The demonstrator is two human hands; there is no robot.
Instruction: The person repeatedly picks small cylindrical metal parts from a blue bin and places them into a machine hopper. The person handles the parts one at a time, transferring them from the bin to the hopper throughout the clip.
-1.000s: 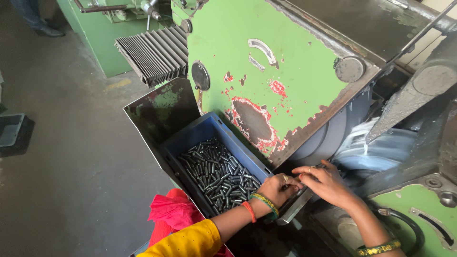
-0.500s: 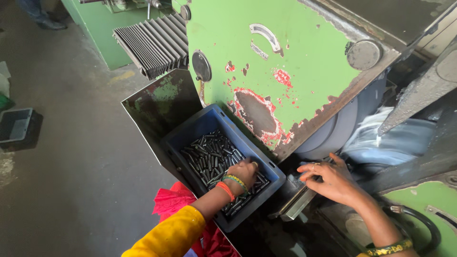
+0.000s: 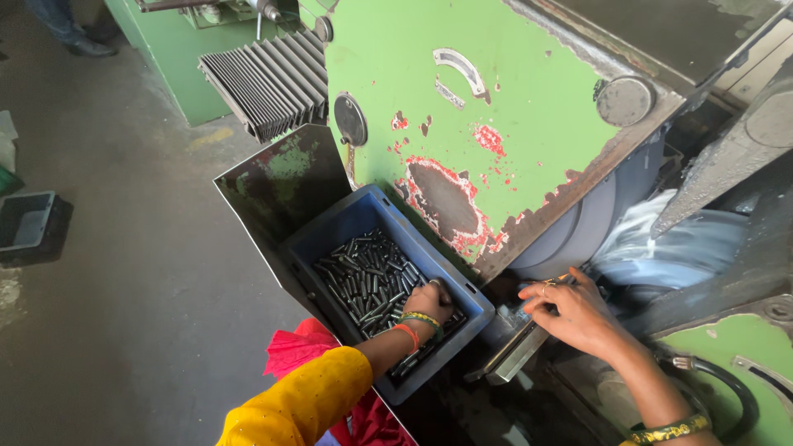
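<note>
A blue plastic bin (image 3: 347,225) holds several small dark metal pins (image 3: 366,279). My left hand (image 3: 429,301), with bangles on the wrist and a yellow sleeve behind it, reaches down into the bin with fingers closed among the pins; I cannot see what they hold. To the right, my right hand (image 3: 570,312) rests at the upper end of a slanted metal guide rail (image 3: 514,353), fingers curled at the gap beside the grey grinding wheel (image 3: 582,227).
The green machine cover (image 3: 496,99) with chipped red patches hangs over the bin. Liquid streams down by the wheel (image 3: 661,248). A dark tray (image 3: 29,223) sits on the floor at left. Black bellows (image 3: 264,78) lie behind. Someone's feet (image 3: 74,33) stand far left.
My left hand has moved from the guide rail near my right hand into the blue bin of pins. The right hand stays by the rail.
</note>
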